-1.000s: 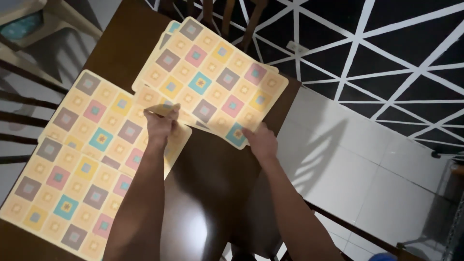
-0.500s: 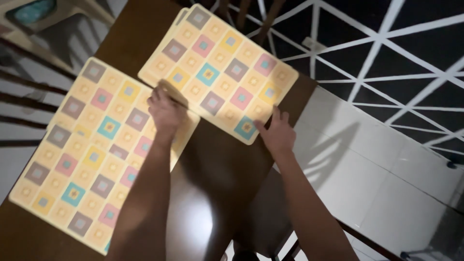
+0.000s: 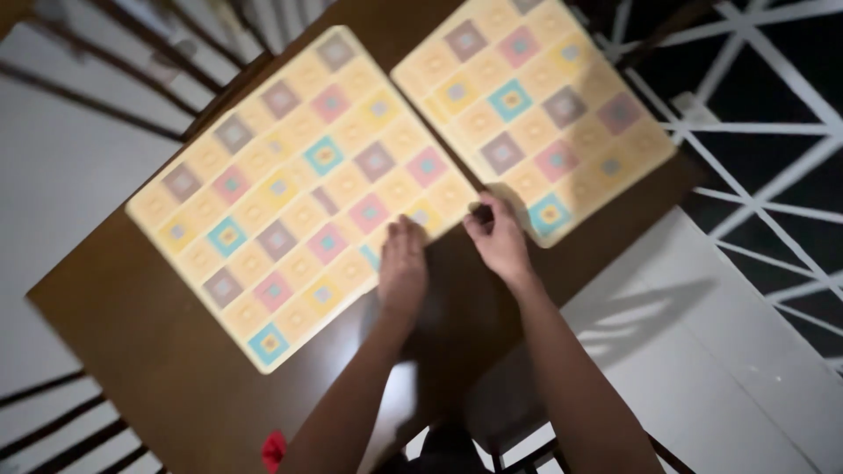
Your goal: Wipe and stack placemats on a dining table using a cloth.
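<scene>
Both forearms extend forward; left hand (image 3: 403, 263) lies flat, palm down, just beside the right hand (image 3: 498, 235), fingers curled.

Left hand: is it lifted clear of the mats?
No, the left hand rests flat on the near corner of the left mat, beside the right hand on the table.

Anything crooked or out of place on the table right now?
The left mats look like a stack, not one sheet: the check pattern breaks along a seam and a teal corner pokes out. They touch or slightly overlap the right mat by the hands. Something red sits at the table edge. No damage.
</scene>
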